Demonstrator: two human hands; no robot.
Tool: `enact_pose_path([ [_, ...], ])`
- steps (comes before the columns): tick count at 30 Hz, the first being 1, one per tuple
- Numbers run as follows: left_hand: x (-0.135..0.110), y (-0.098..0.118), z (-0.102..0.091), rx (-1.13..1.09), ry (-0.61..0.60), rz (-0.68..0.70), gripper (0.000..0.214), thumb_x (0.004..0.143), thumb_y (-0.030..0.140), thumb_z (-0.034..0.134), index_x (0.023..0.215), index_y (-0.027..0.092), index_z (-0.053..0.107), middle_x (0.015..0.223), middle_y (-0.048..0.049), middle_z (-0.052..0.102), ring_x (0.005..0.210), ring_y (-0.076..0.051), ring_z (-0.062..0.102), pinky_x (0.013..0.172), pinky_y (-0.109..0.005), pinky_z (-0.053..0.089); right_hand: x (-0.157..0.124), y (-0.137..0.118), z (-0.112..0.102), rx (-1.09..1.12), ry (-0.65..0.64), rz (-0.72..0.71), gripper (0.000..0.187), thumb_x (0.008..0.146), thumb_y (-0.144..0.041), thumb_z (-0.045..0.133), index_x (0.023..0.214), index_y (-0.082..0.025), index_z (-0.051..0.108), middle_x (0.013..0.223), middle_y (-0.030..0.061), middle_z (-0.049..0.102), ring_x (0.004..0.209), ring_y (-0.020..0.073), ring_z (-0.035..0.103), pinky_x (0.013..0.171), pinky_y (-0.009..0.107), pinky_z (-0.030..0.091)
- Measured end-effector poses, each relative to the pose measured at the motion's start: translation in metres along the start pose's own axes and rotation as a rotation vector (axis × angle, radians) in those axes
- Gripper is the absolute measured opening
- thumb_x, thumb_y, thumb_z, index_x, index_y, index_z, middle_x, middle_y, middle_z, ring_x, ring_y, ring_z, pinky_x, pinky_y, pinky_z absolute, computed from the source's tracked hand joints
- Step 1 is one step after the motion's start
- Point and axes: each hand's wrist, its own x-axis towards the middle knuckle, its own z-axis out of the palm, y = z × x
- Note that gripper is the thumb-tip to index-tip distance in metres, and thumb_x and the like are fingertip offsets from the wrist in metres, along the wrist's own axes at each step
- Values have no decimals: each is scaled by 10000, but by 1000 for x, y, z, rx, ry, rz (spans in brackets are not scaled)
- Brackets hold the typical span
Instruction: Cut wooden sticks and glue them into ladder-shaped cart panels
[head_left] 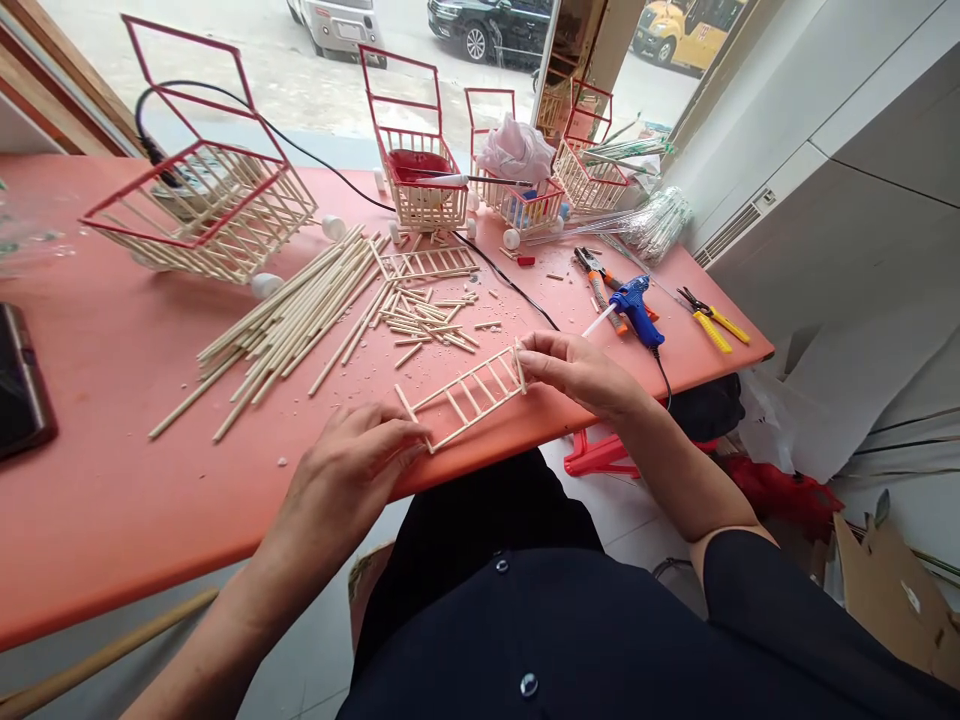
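A small ladder-like frame of thin wooden sticks (463,407) is at the table's front edge, between my two hands. My left hand (367,445) pinches the near left corner of the frame, by the crosspiece at that end. At the opposite end, the fingers of my right hand (559,365) close on the short end stick. Just beyond the frame lies a pile of short cut sticks (427,320). Behind that pile rests another ladder-like stick frame (431,263). Long wooden sticks (300,320) are heaped to the left.
Stick-built carts with red trim (202,215) stand along the back. On the right lie a blue glue gun (636,310), orange-handled pliers (600,285) and yellow-handled cutters (712,320). A black cable (510,285) crosses the table. A phone (22,380) lies at far left.
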Motion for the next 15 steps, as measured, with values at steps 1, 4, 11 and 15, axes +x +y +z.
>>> enact_pose_path([
  [1,0,-1,0,-21,-9,-33,262,1037,446,606,958,296,806,1043,-31,809,1002,-271,733,928,-410,547,2,0,2,-43,2,-25,389,903,-539,825,942,-183,674,871,4,650,834,153,593,862,320,509],
  [4,2,-5,-3,-100,12,-204,273,991,499,635,1025,277,790,1027,-39,826,943,-264,755,882,-409,573,5,-2,7,-175,19,-142,346,938,-508,796,926,-197,645,867,5,648,836,158,596,875,325,526],
  [11,27,-6,-15,-630,47,-505,628,819,520,883,1287,190,626,1165,-108,807,874,-239,792,799,-397,664,0,-1,6,-190,185,-301,437,963,-614,789,926,-218,607,875,11,627,842,160,599,879,327,542],
  [15,46,3,-12,-886,-47,-624,642,716,435,991,1211,178,674,1034,-94,812,829,-226,795,751,-358,660,1,1,6,-160,287,-316,552,911,-749,788,946,-231,601,868,10,618,839,167,600,834,323,546],
])
